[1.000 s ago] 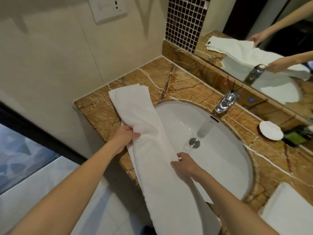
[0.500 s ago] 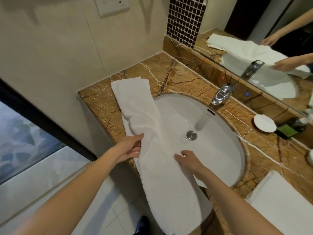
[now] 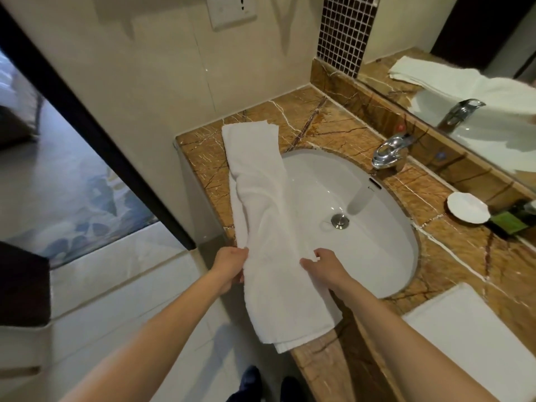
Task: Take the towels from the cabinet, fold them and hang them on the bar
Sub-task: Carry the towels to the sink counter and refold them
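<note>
A long white towel (image 3: pixel 261 204), folded into a narrow strip, lies over the left side of the marble counter (image 3: pixel 319 123) and the sink's left rim. Its near end hangs past the counter's front edge. My left hand (image 3: pixel 230 266) grips the towel's left edge near the front of the counter. My right hand (image 3: pixel 322 266) pinches the towel's right edge at the same height. A second folded white towel (image 3: pixel 475 338) lies flat on the counter at the lower right. Neither a cabinet nor a towel bar is in view.
The white sink (image 3: pixel 362 216) fills the counter's middle, with a chrome faucet (image 3: pixel 390 150) behind it. A small white dish (image 3: pixel 467 206) and a green packet (image 3: pixel 510 223) sit at the right. A mirror (image 3: pixel 464 91) backs the counter. A dark door frame (image 3: pixel 95 134) stands left.
Both hands have slid toward me along the towel, and the towel has been pulled nearer, so less of it hangs off the front. The camera has shifted right.
</note>
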